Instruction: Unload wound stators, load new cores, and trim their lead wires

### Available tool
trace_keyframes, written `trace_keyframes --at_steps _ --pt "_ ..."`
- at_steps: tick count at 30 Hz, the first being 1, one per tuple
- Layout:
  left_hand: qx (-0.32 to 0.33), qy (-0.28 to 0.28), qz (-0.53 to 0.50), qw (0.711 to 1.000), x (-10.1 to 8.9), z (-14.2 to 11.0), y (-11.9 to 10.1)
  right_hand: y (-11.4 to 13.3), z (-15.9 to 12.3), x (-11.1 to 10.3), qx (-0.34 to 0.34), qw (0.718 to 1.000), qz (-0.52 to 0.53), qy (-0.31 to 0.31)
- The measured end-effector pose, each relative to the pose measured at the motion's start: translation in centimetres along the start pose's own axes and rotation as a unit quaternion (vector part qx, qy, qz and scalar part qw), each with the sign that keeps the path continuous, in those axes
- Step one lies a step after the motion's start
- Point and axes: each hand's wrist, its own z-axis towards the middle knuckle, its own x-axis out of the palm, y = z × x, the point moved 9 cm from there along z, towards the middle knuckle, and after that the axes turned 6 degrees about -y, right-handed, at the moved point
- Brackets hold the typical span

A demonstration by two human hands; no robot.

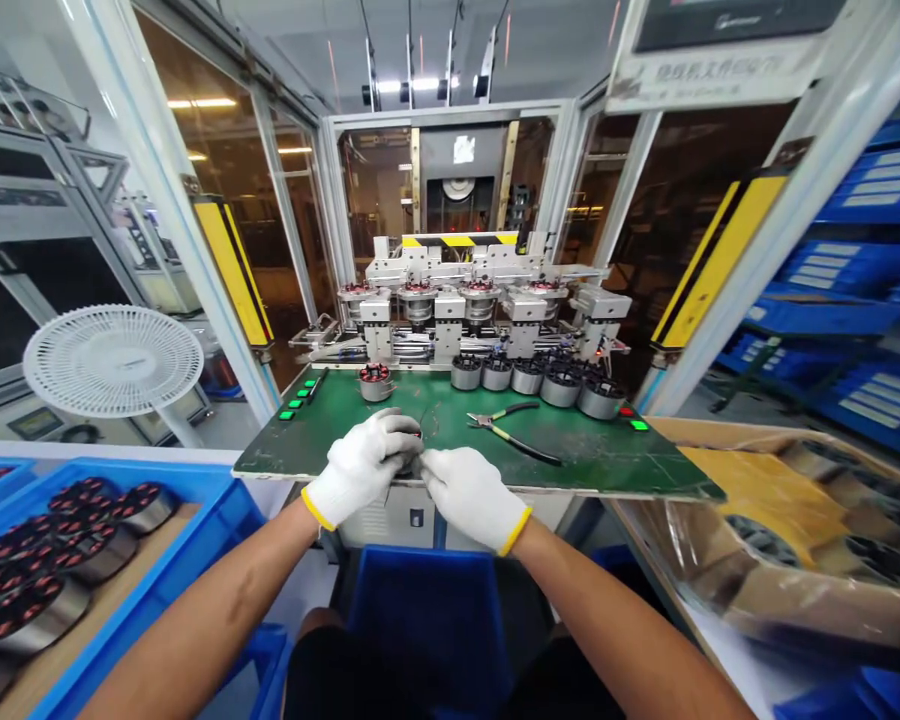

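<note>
My left hand (371,458), in a white glove with a yellow cuff, is closed around a motor stator (418,434) at the front of the green worktop (322,440). Only a bit of dark and red at the stator's edge shows past the fingers. Thumb and fingers of my right hand (471,492), gloved alike, are pinched together against its right side; what they grip is hidden. Thin wires curl up just beyond. Cutting pliers (504,425) with green-and-black handles lie open to the right. Behind my left hand stands a stator wound with copper (376,382).
Several unwound stators (526,376) stand along the worktop's back right. Behind them is a winding machine (450,310) between yellow light curtains (232,270). A blue crate (217,490) of wound stators is at left, a carton (795,590) at right, and a blue bin (427,620) below.
</note>
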Motion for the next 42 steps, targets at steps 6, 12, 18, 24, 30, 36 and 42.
trace_keyframes --at_steps 6,12,18,24,30,36,42 --pt "0.080 0.085 0.173 0.978 1.9 -0.5 0.2 1.0 -0.7 0.8 0.015 0.999 -0.033 0.007" --pt "0.088 0.091 0.252 0.959 2.2 -0.5 -0.2 0.1 0.3 -4.1 -0.037 0.996 0.047 -0.064" --pt "0.096 0.073 0.266 0.956 2.2 -0.3 -0.4 -2.2 0.9 -2.7 -0.089 0.983 0.125 -0.097" --pt "0.129 0.050 0.272 0.952 1.3 -0.4 -1.7 -3.2 0.0 1.4 -0.010 0.997 -0.062 -0.038" --pt "0.199 0.102 0.353 0.909 3.4 -2.4 -4.7 -3.0 0.9 1.2 -0.001 0.998 -0.055 -0.044" --pt "0.209 0.118 0.390 0.889 5.3 -3.8 -4.4 -3.1 1.3 1.3 0.003 0.998 -0.047 -0.050" --pt "0.193 0.132 0.396 0.888 3.9 -3.2 -4.7 -3.4 1.3 1.2 -0.005 0.998 -0.020 -0.055"
